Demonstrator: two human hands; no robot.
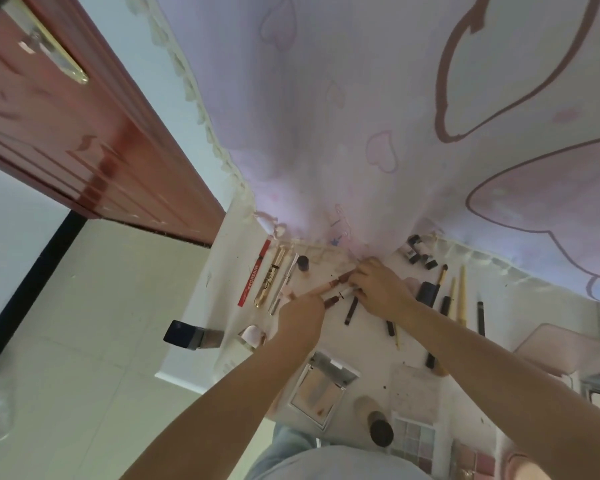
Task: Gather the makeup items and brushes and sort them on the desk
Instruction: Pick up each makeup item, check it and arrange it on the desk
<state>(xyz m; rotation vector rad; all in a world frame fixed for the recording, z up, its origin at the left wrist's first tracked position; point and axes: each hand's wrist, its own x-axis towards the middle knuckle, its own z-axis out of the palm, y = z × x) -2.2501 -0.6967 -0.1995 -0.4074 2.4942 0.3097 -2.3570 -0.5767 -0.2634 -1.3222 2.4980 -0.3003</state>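
My left hand [300, 311] and right hand [378, 287] meet near the far edge of the desk [371, 341], over a small cluster of slim tubes [340, 287]. The right fingers curl down around the upper ends of these tubes; the left fingers close on the lower ends of the same cluster. How many tubes each hand grips I cannot tell, since the fingers cover them.

Just left of the hands, a row already lies side by side: a red pencil [253, 273], a gold tube [269, 278] and a silver tube [284, 284], with a small dark bottle [302, 263] beside them. I judge this row to be sorted.

To the right, the brushes [456, 296] and dark pencils [480, 318] lie roughly parallel, and small dark bottles [420, 252] sit grouped under the hem of the curtain [361, 116]. One dark stick [351, 310] lies loose below the right hand.

Nearer to me, an open compact [321, 389], a round-capped bottle [378, 424] and a colour palette [413, 438] remain scattered, and a dark-capped bottle [191, 336] lies over the left edge of the desk. By my estimate the task is about half done: slim items are largely grouped, the larger cases not yet.
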